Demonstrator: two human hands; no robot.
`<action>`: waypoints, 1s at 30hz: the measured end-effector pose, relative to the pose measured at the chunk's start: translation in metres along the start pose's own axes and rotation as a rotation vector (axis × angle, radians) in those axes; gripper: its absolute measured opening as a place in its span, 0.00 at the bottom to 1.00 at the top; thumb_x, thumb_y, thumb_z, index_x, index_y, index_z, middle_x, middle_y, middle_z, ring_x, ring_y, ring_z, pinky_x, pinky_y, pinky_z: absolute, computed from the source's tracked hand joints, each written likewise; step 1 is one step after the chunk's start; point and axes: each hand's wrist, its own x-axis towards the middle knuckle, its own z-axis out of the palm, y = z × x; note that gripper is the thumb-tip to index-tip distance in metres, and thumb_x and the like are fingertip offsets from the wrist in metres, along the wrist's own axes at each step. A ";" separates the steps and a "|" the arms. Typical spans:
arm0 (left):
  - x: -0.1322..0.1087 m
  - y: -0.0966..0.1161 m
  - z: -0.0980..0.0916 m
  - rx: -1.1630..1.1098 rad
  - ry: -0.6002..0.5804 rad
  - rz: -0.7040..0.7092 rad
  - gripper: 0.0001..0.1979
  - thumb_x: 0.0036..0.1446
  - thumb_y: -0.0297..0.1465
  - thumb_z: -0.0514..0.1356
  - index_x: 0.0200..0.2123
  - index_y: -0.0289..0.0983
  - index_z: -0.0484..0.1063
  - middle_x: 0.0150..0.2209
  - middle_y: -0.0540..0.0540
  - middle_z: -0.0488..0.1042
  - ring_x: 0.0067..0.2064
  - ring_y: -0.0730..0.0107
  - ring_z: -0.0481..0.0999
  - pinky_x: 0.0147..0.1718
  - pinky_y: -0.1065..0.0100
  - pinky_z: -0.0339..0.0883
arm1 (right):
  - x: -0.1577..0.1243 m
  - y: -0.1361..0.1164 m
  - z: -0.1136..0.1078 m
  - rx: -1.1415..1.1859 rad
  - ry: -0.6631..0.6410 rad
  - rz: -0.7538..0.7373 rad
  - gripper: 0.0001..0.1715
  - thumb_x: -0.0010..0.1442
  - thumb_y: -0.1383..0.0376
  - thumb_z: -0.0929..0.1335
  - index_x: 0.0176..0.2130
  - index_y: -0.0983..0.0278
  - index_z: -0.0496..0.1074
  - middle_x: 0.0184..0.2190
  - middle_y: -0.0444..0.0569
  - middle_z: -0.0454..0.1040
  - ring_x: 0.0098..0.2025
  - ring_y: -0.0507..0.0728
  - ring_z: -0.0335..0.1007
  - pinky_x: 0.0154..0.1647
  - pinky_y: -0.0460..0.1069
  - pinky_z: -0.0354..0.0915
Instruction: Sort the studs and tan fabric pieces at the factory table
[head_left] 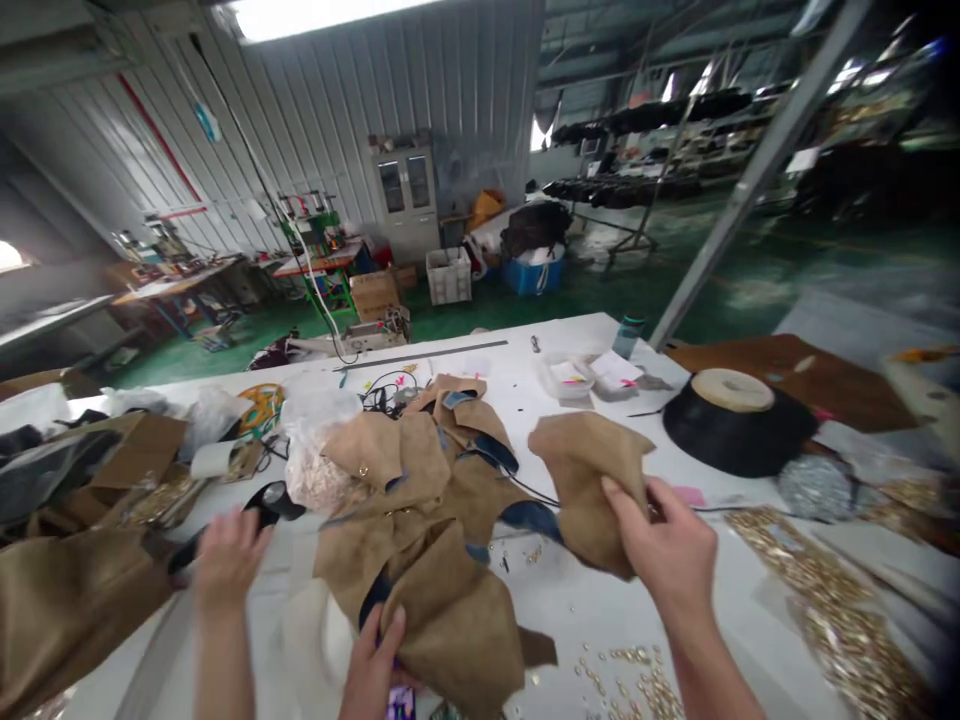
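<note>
My left hand point(375, 650), low in the middle, grips the edge of a tan leather-like piece point(457, 620) between thumb and fingers. My right hand point(667, 540) pinches another tan piece point(589, 480) with its thumb on top, holding it up at the right of the pile. A heap of similar tan pieces point(405, 460) with dark blue undersides lies between and beyond my hands, a few showing small gold metal fittings. Loose gold studs point(637, 680) are scattered on the white table point(555, 610). Part of a lit purple screen point(401, 703) shows beside my left hand.
At left, another person's blurred hand point(229, 555) is near a brown sheet point(75, 600). Bags of gold fittings point(840, 610) and a black-sided roll point(739, 420) stand at right. Plastic containers point(566, 375) sit farther back, with a plastic bag point(311, 440) left of the heap.
</note>
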 end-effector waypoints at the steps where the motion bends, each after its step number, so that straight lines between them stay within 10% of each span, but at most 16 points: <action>1: 0.000 0.010 -0.005 -0.074 0.008 -0.005 0.42 0.55 0.63 0.71 0.57 0.35 0.76 0.49 0.35 0.82 0.44 0.46 0.84 0.33 0.58 0.81 | 0.000 -0.036 0.000 0.096 -0.013 -0.014 0.23 0.63 0.45 0.76 0.41 0.61 0.82 0.34 0.44 0.80 0.32 0.55 0.70 0.37 0.49 0.64; 7: 0.012 0.051 -0.021 -0.287 0.110 0.120 0.39 0.53 0.58 0.78 0.55 0.35 0.76 0.53 0.36 0.79 0.51 0.49 0.83 0.40 0.59 0.85 | -0.027 -0.142 0.079 0.649 -0.218 0.116 0.31 0.65 0.43 0.77 0.50 0.66 0.82 0.43 0.52 0.86 0.42 0.59 0.77 0.40 0.49 0.71; 12: 0.016 0.049 -0.025 -0.349 0.196 0.179 0.40 0.49 0.57 0.80 0.52 0.35 0.76 0.54 0.36 0.79 0.52 0.46 0.84 0.40 0.58 0.86 | -0.089 -0.122 0.195 0.622 -0.576 0.189 0.32 0.68 0.44 0.72 0.56 0.65 0.80 0.53 0.57 0.86 0.53 0.65 0.82 0.53 0.53 0.76; 16: 0.023 0.014 -0.047 -0.424 0.272 0.098 0.41 0.40 0.52 0.83 0.50 0.34 0.77 0.51 0.36 0.81 0.53 0.41 0.84 0.39 0.58 0.85 | -0.129 -0.089 0.242 0.166 -0.755 0.182 0.31 0.72 0.48 0.66 0.57 0.69 0.80 0.58 0.67 0.83 0.62 0.71 0.80 0.65 0.58 0.72; 22: 0.039 0.001 -0.077 -0.520 0.340 0.056 0.26 0.45 0.35 0.79 0.47 0.35 0.80 0.47 0.36 0.84 0.46 0.46 0.86 0.35 0.63 0.81 | -0.144 -0.073 0.247 -0.003 -0.924 0.171 0.51 0.69 0.36 0.66 0.68 0.73 0.73 0.64 0.72 0.78 0.70 0.74 0.73 0.74 0.64 0.65; 26: 0.055 0.043 -0.089 -0.574 0.382 0.076 0.12 0.59 0.26 0.71 0.47 0.33 0.78 0.48 0.35 0.83 0.46 0.55 0.86 0.41 0.64 0.82 | -0.156 -0.077 0.222 -0.046 -0.862 0.139 0.65 0.70 0.28 0.58 0.76 0.79 0.60 0.73 0.77 0.65 0.77 0.77 0.62 0.79 0.67 0.57; 30: 0.068 0.104 -0.092 -0.446 0.414 0.051 0.11 0.69 0.31 0.70 0.51 0.34 0.78 0.47 0.38 0.82 0.49 0.53 0.86 0.46 0.56 0.85 | -0.195 -0.059 0.163 0.174 -0.600 -0.011 0.45 0.75 0.38 0.62 0.77 0.62 0.62 0.74 0.62 0.65 0.77 0.69 0.61 0.81 0.63 0.58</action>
